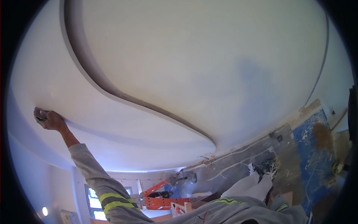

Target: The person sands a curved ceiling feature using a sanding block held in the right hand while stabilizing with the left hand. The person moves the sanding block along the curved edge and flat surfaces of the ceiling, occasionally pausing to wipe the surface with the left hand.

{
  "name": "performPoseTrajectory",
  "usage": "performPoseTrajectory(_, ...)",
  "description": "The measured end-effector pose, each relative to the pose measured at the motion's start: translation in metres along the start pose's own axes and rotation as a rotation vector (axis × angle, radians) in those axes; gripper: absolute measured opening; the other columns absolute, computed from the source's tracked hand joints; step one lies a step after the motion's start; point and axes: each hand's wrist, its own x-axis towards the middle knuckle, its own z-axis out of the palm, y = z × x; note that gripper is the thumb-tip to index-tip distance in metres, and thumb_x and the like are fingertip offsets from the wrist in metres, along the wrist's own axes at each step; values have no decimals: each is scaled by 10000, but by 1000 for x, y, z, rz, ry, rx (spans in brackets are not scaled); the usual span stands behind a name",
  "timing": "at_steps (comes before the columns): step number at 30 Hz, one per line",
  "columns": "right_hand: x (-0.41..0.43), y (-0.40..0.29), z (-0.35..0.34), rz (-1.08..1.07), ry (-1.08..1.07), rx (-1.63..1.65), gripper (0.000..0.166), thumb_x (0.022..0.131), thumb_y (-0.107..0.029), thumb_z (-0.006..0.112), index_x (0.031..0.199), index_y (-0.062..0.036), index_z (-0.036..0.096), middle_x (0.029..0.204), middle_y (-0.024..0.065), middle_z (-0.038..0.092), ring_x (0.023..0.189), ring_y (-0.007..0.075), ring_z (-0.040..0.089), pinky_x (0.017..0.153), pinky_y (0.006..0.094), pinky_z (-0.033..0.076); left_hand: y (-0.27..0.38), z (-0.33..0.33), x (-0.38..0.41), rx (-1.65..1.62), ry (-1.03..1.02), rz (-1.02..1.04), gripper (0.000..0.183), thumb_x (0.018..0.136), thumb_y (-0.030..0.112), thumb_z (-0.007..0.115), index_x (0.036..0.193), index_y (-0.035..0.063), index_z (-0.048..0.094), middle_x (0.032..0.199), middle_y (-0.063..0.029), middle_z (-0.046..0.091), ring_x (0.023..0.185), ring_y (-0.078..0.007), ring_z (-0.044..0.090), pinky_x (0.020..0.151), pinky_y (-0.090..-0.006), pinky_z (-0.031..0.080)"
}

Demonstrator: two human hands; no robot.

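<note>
At the far left, my left hand [50, 119] reaches out against the smooth white curved wall [92, 123], its fingers curled around a small grey object [41, 117] that is mostly hidden. Its kind is not clear. The grey sleeve on this arm has yellow-green and dark bands. Above and to the right of the hand, a recessed groove [145, 105] with a raised edge curves down across the white surface. My right hand is out of view; only part of a grey sleeve or garment with a yellow-green stripe shows at the lower right.
Below stands an orange stepladder [167, 202] beside scattered items. A cable [229, 169] runs over the dusty floor near my feet. To the right lies a stained blue floor covering [307, 159] with debris. A window [96, 203] is at the lower left.
</note>
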Motion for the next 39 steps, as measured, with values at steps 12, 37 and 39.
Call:
performPoseTrajectory(12, 46, -64, 12, 167, -170, 684, 203, 924, -178, 575, 746, -92, 625, 671, 98, 645, 505, 216, 579, 456, 361, 441, 37, 10, -5, -115, -9, -109, 314, 1014, 51, 512, 1269, -120, 579, 1255, -198, 632, 1096, -294, 628, 926, -390, 534)
performPoseTrajectory(37, 139, 2, 146, -446, -331, -662, 213, 850, -305, 654, 864, -121, 761, 817, 102, 737, 758, 293, 706, 688, 471, 555, 144, 36, -93, -96, -149, -247, 340, 1061, 204, 433, 1266, -56, 512, 1228, -161, 568, 1077, -278, 552, 967, -387, 482)
performPoseTrajectory(39, 153, -6, 140, -526, -235, -743, 238, 851, -332, 667, 891, -135, 794, 836, 94, 750, 788, 298, 716, 722, 481, 564, 134, 35, -81, -139, -165, -225, 353, 1066, 204, 438, 1281, -68, 507, 1246, -164, 563, 1105, -274, 549, 987, -377, 477)
